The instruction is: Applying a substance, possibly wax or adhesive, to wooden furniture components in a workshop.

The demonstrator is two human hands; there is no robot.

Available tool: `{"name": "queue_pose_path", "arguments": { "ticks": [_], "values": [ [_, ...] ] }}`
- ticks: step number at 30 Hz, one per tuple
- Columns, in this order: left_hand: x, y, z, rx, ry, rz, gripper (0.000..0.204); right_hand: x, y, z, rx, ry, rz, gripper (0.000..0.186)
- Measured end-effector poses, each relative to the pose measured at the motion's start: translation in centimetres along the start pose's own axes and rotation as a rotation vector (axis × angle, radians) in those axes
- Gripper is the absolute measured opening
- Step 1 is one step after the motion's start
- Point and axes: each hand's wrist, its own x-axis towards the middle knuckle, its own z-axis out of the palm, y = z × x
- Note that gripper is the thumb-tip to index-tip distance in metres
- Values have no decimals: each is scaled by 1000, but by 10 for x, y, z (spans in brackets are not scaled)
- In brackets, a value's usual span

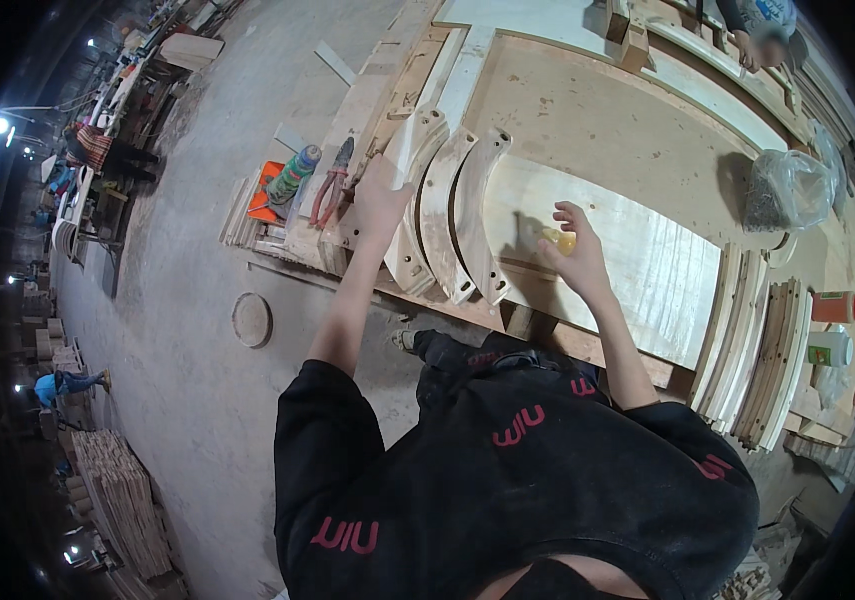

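Observation:
Three curved wooden pieces (441,215) with dark holes near their ends lie side by side on the workbench. Against the outer edge of the leftmost curved wooden piece (409,240), my left hand (381,203) is closed on it; its fingertips are partly hidden. My right hand (579,262) is raised over a pale flat board (637,270), its fingers curled around a small translucent yellow object (560,240). The exact kind of that object cannot be made out. Red-handled pliers (331,188) lie just left of my left hand.
A green bottle (297,170) lies by an orange tray (265,195) on the left. Stacked curved slats (755,340), a plastic bag of dark bits (787,190) and two jars (832,308) stand right. Another person's hand (747,52) is at the far right.

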Motion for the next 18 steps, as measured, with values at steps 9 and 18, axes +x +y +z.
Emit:
{"name": "queue_pose_path", "arguments": {
  "ticks": [9,18],
  "values": [
    [6,-3,-1,39,3,-14,67,9,1,1,31,-12,-42,53],
    [36,22,-3,54,134,209,58,49,10,-9,-55,92,-224,51]
  ]
}}
